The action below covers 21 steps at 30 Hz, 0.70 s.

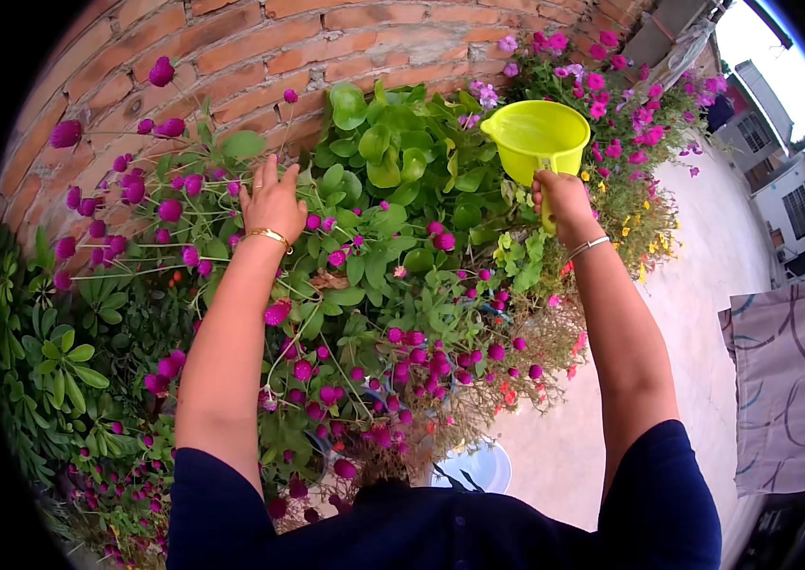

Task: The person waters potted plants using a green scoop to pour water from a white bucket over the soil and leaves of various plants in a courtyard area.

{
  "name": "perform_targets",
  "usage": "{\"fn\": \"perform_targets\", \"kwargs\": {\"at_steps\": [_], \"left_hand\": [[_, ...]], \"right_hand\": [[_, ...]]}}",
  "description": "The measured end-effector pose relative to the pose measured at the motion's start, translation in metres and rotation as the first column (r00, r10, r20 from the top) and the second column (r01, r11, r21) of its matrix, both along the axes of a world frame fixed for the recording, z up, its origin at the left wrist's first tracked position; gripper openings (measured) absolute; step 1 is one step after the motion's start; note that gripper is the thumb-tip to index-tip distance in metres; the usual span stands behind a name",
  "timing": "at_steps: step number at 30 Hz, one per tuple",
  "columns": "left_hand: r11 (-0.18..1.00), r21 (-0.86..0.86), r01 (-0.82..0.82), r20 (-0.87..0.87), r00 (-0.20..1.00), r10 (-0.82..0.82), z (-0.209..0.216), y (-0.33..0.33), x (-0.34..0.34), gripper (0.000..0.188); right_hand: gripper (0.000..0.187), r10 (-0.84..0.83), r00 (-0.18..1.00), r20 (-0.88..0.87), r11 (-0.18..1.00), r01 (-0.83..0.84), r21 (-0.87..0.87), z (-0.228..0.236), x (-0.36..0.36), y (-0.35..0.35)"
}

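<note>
My right hand [564, 201] is wrapped round the handle of a yellow-green plastic water scoop [540, 138], raised over the plants in front of the pink flowers. The scoop's open mouth faces up and its spout points left. My left hand [274, 198] reaches in among magenta globe flowers [170, 210], with its fingers spread against the stems and leaves. It appears to hold nothing, though some fingertips blend into the foliage. Between my hands grows a clump of broad, glossy green leaves [393, 142].
A brick wall [355, 43] rises behind the plants. At the right lie a pale concrete floor [707, 285] and a hanging patterned cloth [792, 380]. A light blue basin [479, 465] stands on the floor close to my body. Pink petunias [612, 95] fill the far right corner.
</note>
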<state>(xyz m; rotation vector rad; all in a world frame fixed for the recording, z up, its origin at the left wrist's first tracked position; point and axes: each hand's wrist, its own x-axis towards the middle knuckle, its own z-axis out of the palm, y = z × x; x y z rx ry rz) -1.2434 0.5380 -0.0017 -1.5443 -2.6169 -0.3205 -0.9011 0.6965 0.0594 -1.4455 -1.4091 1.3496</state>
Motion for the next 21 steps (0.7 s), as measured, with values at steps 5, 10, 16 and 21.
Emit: {"fn": "perform_targets", "kwargs": {"at_steps": [5, 10, 16, 21], "left_hand": [[0.999, 0.014, 0.045, -0.018, 0.999, -0.045, 0.005, -0.005, 0.017, 0.053], [0.996, 0.050, 0.079, 0.018, 0.997, -0.080, 0.011, -0.012, 0.036, 0.049], [0.995, 0.052, 0.082, 0.035, 0.996, -0.084, 0.013, -0.022, 0.050, 0.047], [0.997, 0.011, 0.079, 0.032, 0.996, -0.079, 0.016, -0.032, 0.051, 0.050]], "right_hand": [[0.014, 0.155, 0.984, -0.087, 0.988, -0.153, 0.035, 0.005, -0.008, -0.030], [0.018, 0.284, 0.954, 0.101, 0.958, -0.287, 0.016, 0.004, -0.044, -0.056], [0.024, 0.341, 0.869, 0.359, 0.929, -0.370, 0.013, -0.007, -0.081, -0.064], [0.021, 0.314, 0.922, 0.224, 0.939, -0.336, 0.068, 0.001, -0.084, -0.079]]}}
